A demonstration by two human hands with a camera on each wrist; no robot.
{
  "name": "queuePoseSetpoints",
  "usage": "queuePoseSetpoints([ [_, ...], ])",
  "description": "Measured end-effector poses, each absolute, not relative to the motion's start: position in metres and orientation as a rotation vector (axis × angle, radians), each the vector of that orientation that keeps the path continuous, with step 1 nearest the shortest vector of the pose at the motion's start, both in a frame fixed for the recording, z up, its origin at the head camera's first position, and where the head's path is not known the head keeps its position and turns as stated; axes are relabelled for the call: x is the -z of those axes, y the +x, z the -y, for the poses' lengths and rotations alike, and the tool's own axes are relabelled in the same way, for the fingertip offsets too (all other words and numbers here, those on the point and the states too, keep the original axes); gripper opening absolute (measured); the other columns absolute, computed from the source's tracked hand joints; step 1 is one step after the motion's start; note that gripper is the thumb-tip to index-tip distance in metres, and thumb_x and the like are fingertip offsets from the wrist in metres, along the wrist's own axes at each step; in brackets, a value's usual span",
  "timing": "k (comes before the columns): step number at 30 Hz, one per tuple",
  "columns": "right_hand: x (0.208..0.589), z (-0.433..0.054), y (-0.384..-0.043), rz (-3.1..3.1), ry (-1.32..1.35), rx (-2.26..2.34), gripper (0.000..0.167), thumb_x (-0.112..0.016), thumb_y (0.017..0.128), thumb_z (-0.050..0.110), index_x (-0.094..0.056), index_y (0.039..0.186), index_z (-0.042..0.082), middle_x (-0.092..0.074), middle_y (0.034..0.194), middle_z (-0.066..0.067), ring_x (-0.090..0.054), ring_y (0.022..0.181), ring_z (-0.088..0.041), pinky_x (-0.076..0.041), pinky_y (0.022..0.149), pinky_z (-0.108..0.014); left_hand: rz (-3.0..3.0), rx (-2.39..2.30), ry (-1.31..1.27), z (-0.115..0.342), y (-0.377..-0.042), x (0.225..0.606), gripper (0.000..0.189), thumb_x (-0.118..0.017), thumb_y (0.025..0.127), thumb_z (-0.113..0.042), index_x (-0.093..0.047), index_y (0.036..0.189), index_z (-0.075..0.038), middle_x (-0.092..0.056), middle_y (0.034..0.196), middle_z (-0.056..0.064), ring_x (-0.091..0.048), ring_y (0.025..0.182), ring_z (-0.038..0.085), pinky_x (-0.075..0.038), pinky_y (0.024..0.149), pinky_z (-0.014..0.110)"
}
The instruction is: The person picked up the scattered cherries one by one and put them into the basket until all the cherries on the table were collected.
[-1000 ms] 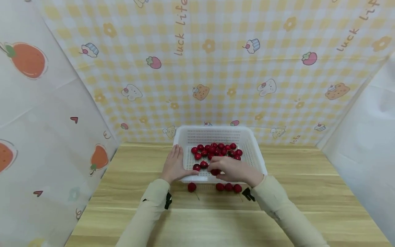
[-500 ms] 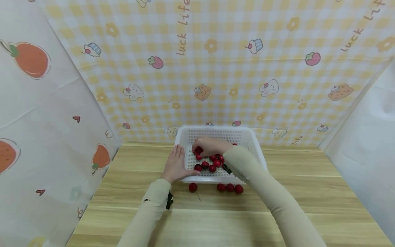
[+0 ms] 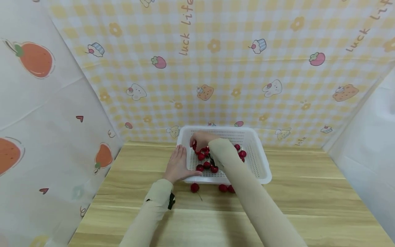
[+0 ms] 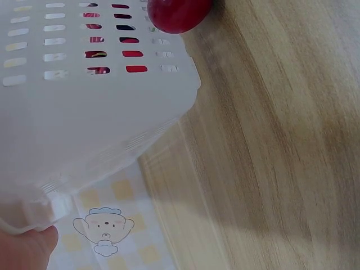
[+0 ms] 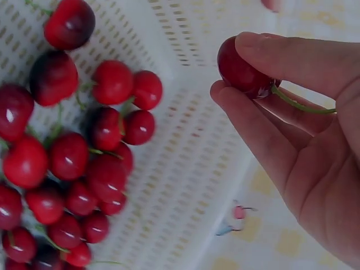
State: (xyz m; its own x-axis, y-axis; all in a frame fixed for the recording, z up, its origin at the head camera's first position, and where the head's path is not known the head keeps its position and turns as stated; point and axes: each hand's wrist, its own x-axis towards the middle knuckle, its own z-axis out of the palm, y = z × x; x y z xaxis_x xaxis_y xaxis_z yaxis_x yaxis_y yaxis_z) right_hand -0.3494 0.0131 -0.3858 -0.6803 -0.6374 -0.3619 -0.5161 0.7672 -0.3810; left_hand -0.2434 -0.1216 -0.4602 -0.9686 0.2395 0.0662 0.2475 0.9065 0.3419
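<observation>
A white perforated plastic basket [image 3: 261, 156] stands on the table against the cloth backdrop, with several dark red cherries [image 5: 70, 154] inside. My left hand [image 3: 178, 168] rests on its front left corner, fingers straight along the left rim and thumb along the front rim. Over the back left part of the basket, my right hand [image 3: 203, 138] pinches a cherry [image 5: 239, 66] between thumb and fingers. Its green stem points towards the palm in the right wrist view. My right sleeve hides part of the cherries in the head view.
On the table before the basket lie a stemmed cherry [image 3: 194, 187] at left and a cherry [image 3: 223, 188] at right, with another partly behind my right sleeve. A yellow checked cloth [image 3: 172, 113] hangs behind the wooden tabletop [image 3: 308, 192].
My right hand has moved from the basket's front middle to its back left, still holding a cherry. My left hand stays on the corner. The head view has shifted slightly.
</observation>
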Motion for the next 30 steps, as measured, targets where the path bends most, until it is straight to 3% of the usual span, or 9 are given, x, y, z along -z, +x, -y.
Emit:
queuePoseSetpoints([
  [11, 0.404, -0.015, -0.354, -2.465, -0.587, 0.469, 0.030, -0.070, 0.077, 0.004, -0.067, 0.106, 0.011, -0.062, 0.096, -0.002, -0.058, 0.077, -0.013, -0.051, 0.064, -0.023, 3.057, 0.526, -0.376, 0.122, -0.246, 0.464, 0.124, -0.059, 0.061, -0.076, -0.015, 0.141, 0.007, -0.008, 0.149, 0.022, -0.003, 0.139, 0.029, -0.006, 0.113, 0.038],
  [17, 0.413, -0.014, -0.357, -2.463, -0.558, 0.489, 0.034, -0.072, 0.075, 0.005, -0.066, 0.109, 0.010, -0.062, 0.101, -0.002, -0.058, 0.079, -0.013, -0.051, 0.063, -0.023, 3.051, 0.556, -0.376, 0.122, -0.245, 0.464, 0.123, -0.061, 0.060, -0.075, -0.016, 0.141, 0.007, -0.009, 0.148, 0.023, -0.004, 0.139, 0.030, -0.007, 0.113, 0.039],
  [30, 0.413, -0.010, -0.355, -2.471, -0.632, 0.444, 0.043, -0.069, 0.075, 0.002, -0.060, 0.117, 0.009, -0.060, 0.112, -0.009, -0.059, 0.092, -0.018, -0.051, 0.075, -0.025, 3.062, 0.531, -0.380, 0.123, -0.245, 0.464, 0.124, -0.059, 0.061, -0.076, -0.015, 0.141, 0.007, -0.009, 0.149, 0.023, -0.003, 0.139, 0.030, -0.007, 0.113, 0.040],
])
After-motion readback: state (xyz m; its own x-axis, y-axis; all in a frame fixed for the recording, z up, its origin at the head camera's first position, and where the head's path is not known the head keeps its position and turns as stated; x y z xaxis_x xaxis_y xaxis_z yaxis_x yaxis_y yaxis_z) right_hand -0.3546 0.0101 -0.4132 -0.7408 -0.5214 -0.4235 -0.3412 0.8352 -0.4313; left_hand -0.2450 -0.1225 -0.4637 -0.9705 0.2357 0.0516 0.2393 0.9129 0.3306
